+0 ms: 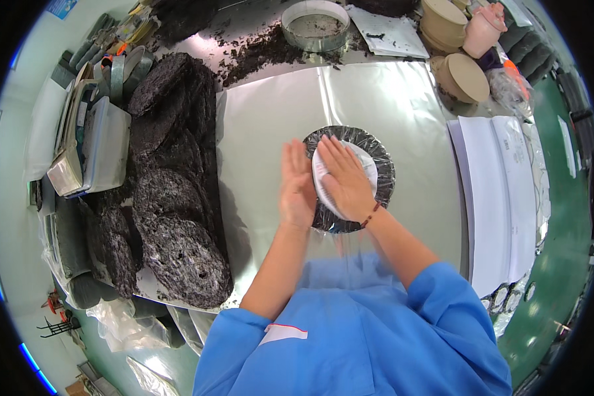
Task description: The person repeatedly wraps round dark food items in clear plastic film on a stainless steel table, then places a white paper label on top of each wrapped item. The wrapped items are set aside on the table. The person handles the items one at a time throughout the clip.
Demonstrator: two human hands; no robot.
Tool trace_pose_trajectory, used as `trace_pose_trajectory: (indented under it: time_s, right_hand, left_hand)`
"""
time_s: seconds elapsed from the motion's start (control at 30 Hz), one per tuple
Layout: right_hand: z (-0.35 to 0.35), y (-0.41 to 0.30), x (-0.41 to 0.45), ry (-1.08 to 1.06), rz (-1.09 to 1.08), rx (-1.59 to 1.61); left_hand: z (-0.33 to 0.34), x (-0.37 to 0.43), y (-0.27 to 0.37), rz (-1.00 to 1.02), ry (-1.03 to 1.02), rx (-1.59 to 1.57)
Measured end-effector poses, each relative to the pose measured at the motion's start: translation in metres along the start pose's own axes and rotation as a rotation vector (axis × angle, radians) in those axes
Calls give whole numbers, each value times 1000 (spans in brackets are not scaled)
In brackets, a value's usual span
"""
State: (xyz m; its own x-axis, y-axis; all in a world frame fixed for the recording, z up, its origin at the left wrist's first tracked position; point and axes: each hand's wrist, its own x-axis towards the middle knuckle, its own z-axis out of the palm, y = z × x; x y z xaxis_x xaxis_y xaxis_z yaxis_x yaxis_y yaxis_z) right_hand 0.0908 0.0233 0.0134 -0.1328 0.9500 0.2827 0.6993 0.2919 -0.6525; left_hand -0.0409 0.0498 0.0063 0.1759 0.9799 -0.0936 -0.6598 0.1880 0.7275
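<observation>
On the shiny metal sheet before me lies a round dark disc, which looks like dried seaweed, under wrinkled clear film. A white round paper label bearing print rests on its top, partly hidden by my hand. My right hand lies flat over the label, fingers stretched out and slightly spread. At the disc's left edge is my left hand, blurred, held on its side with straight fingers; whether it touches the disc I cannot tell. Neither hand grips anything.
Stacked dark dried discs line the left, near a clear plastic bin. Paper sheets lie on the right. A metal ring stands among dark crumbs at the back. Wooden round blocks and a pink jar occupy the back right.
</observation>
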Motion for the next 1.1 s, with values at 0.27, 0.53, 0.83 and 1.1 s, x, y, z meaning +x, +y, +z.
trace_pose_trajectory:
  time_s: [0.27,0.53,0.83,1.1]
  right_hand:
    - [4,7,-1,-190,-125,-366]
    - [-59,54,-62,58,347,244]
    - [-129,13,-67,553,571,1202]
    - [-224,170,-2,610,307,-121]
  left_hand:
    - [4,-10,1,248,-364,1505]
    - [10,-13,-24,398,-135,1879]
    - [24,-48,54,358,-140,1443]
    - [-60,-132,196,526,341,2069]
